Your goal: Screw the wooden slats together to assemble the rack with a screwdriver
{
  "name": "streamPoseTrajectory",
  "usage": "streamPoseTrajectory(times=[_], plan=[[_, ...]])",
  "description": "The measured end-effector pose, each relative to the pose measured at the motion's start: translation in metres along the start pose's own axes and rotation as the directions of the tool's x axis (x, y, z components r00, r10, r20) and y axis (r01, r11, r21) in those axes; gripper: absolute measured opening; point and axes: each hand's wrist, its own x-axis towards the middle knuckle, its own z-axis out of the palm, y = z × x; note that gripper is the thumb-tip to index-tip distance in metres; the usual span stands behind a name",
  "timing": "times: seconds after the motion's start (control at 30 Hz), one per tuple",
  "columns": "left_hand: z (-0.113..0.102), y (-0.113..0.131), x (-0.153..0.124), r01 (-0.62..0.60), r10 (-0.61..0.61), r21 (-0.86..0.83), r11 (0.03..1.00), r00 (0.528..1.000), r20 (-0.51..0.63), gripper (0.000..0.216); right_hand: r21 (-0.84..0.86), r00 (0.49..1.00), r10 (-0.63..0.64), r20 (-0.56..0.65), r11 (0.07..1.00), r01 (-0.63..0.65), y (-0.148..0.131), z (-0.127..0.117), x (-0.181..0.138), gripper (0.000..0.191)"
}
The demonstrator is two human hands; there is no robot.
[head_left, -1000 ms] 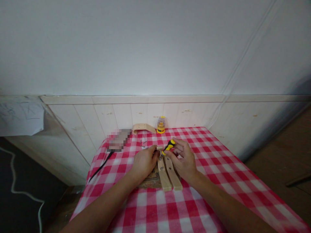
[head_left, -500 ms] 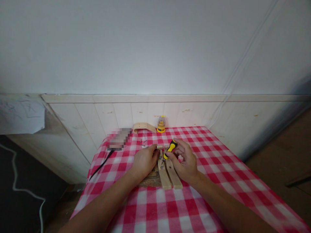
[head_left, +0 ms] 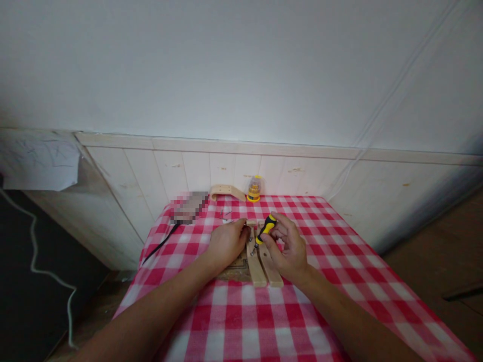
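Note:
My right hand is closed around a yellow and black screwdriver, tilted with its tip down at a screw in the left wooden strip. Another screw sticks up from the same strip, higher along it. My left hand is closed at the far end of this strip, its thumb and fingers against the left side. Close beside it on the right lies a second wooden strip with a dark hole. Under my left hand is a flat brown printed piece, partly hidden.
A curved wooden piece and a clear, yellow-based bit container stand by the wall. Several loose screws lie on the checked tablecloth. At the back left is a pixelated object with a black strap.
The camera view has tilted and shifted slightly. Both hands keep nearly the same places, with the screwdriver still at the left strip's screw.

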Motion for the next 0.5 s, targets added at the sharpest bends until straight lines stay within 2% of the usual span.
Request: streamPoseTrajectory(times=[0.13,0.4,0.5], plan=[[-0.003,0.002,-0.001,-0.015,0.015,-0.003,1.000,1.000,0.005,0.032,0.090,0.997,0.003,0.072,0.996,-0.010,-0.002,-0.001,-0.001,0.043],[0.004,-0.002,0.004,0.030,-0.031,-0.049,0.998,0.999,-0.011,0.031,0.077,0.999,-0.018,0.052,0.997,0.014,0.000,-0.002,0.002,0.041],[0.007,-0.006,0.011,0.009,-0.012,-0.100,0.995,0.999,-0.036,0.029,0.100,0.998,-0.021,0.052,0.995,0.016,0.001,-0.002,0.003,0.042]])
